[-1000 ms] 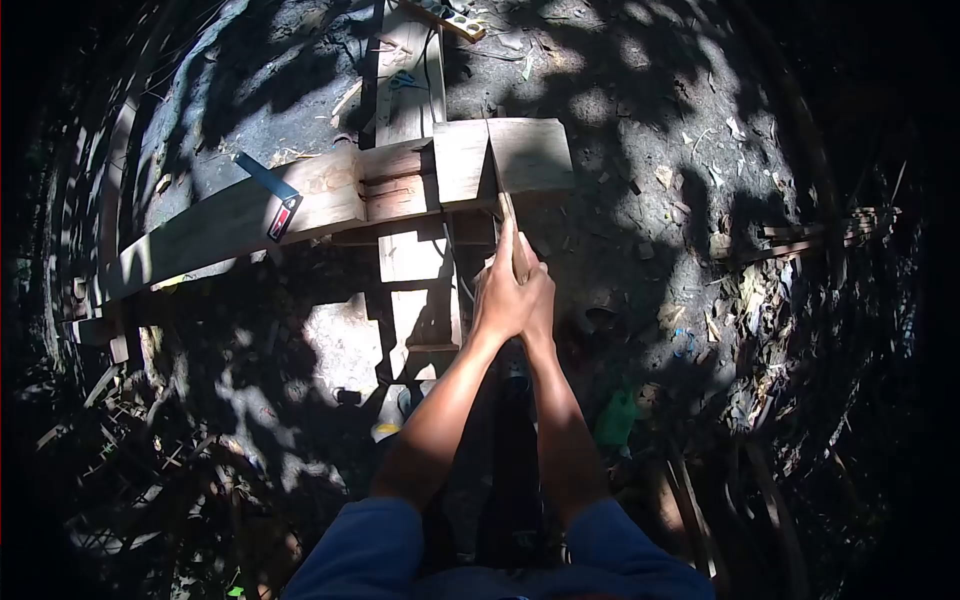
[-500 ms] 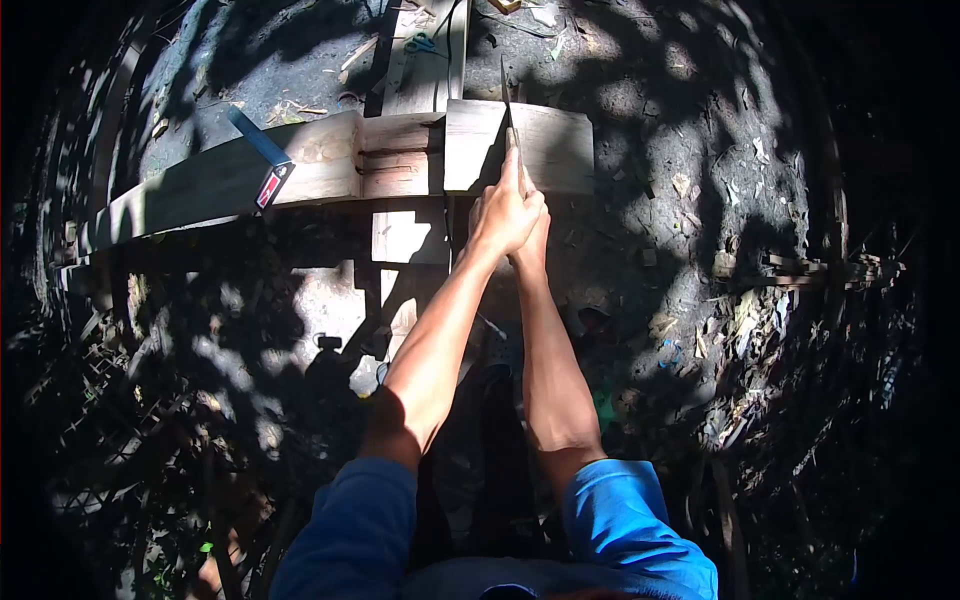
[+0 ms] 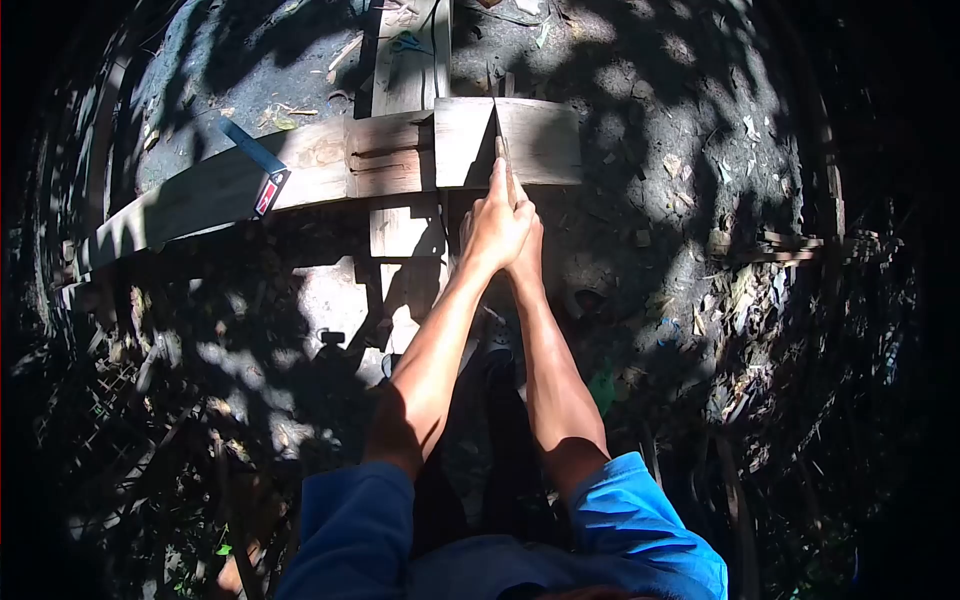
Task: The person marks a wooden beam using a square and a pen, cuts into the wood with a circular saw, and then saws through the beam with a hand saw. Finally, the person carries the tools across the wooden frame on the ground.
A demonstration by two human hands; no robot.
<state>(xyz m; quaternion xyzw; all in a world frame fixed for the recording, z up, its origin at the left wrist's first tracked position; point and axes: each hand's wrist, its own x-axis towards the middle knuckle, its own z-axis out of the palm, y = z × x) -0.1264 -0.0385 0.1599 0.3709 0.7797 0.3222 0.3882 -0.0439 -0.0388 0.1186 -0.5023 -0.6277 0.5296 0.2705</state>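
A handsaw (image 3: 503, 152), seen almost edge-on, stands across the pale right end section of a thick wooden beam (image 3: 465, 145). Its tip shows beyond the beam's far edge. My left hand (image 3: 497, 228) is closed around the saw's handle end, just off the beam's near edge. Pressed against it from the right is my right hand (image 3: 528, 245), closed on the same grip. The handle is mostly hidden by my fingers. A try square (image 3: 268, 190) with a bluish blade lies across the beam's left part, left of a cut-down, reddish stretch.
Another board (image 3: 405, 230) runs away from me underneath the beam. Teal scissors (image 3: 407, 41) lie on its far part. Wood scraps (image 3: 790, 248) and dry leaves litter the shaded ground at right. My shoe (image 3: 500, 352) shows below my forearms.
Both hands have drawn the saw back toward me, so less of its tip sticks out past the beam. The whole view has shifted slightly.
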